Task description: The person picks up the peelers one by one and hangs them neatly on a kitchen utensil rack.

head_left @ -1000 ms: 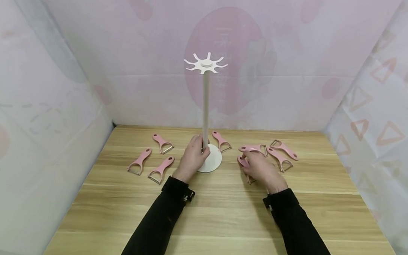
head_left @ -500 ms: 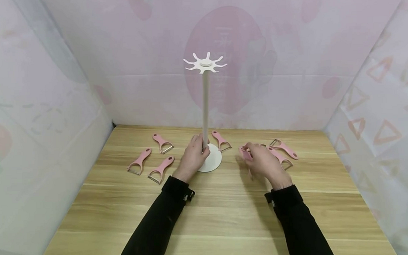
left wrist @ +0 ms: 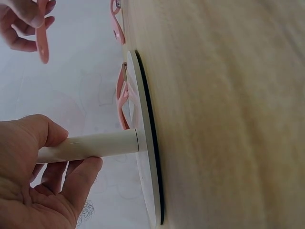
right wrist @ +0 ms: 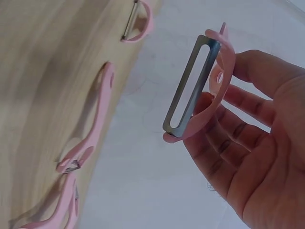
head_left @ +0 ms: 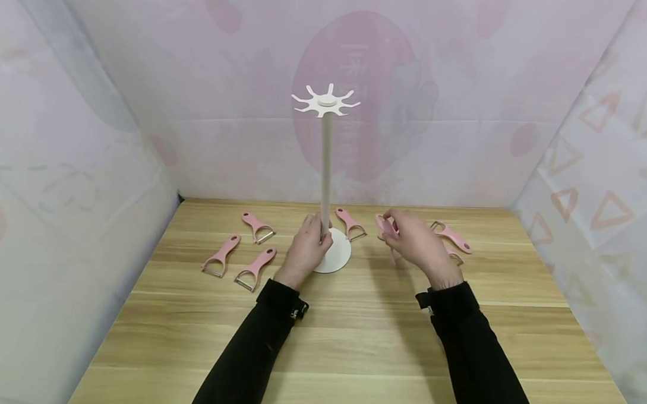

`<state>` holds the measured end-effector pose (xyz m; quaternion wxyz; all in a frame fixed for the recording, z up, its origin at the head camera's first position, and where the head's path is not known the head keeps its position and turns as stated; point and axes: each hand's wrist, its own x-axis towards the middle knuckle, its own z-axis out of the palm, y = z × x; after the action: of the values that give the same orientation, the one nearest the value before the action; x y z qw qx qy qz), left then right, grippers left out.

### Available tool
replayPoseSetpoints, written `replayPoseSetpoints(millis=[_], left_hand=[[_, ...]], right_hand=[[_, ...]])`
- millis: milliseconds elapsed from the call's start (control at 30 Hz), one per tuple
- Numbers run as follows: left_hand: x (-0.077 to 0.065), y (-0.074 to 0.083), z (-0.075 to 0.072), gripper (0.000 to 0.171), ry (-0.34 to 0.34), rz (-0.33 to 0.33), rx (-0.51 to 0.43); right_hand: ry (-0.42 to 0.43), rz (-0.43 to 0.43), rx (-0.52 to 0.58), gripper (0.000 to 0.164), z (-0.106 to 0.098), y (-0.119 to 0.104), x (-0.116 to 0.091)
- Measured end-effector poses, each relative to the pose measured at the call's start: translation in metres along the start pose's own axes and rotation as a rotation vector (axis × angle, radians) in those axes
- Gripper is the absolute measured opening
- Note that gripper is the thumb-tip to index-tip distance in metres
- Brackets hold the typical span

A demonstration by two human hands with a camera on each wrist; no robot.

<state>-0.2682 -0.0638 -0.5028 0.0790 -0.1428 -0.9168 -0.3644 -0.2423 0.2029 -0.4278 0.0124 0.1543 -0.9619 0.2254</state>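
Note:
My left hand grips the white post of a stand just above its round base. Slim curved hooks radiate from the top. In the left wrist view, the thumb and fingers wrap the post, and the base meets the wood. My right hand pinches a pink Y-shaped peeler by its handle, raised off the table, to the right of the stand. Its slotted metal blade faces the right wrist camera, and the fingers partly hide the handle.
Three pink peelers lie left of the stand, among them a front one. Another peeler is just behind the base. More peelers lie at right, partly hidden by my right hand. Printed cloth walls close off the table's back and sides.
My right hand has picked up a peeler from the right-hand group and raised it up and away from me. The left hand keeps its grip on the post, and the stand has stayed put.

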Motion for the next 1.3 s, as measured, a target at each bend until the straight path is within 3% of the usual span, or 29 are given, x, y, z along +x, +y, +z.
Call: replayPoseSetpoints(millis=[167,700,1300], left_hand=[[-0.001,-0.001,0.001,0.018,-0.003,-0.008,-0.006],[0.0,-0.003,0.002,0.018,-0.001,-0.006,0.024],[-0.001,-0.003,0.003,0.017,0.011,0.004,0.008]], right_hand=[[0.023,0.007,0.017,0.051,-0.008,-0.007,0.004],[0.232,-0.064,0.018,0.052,-0.032,-0.022,0.018],[0.361,-0.121,0.023,0.047,-0.055,-0.038,0.028]])
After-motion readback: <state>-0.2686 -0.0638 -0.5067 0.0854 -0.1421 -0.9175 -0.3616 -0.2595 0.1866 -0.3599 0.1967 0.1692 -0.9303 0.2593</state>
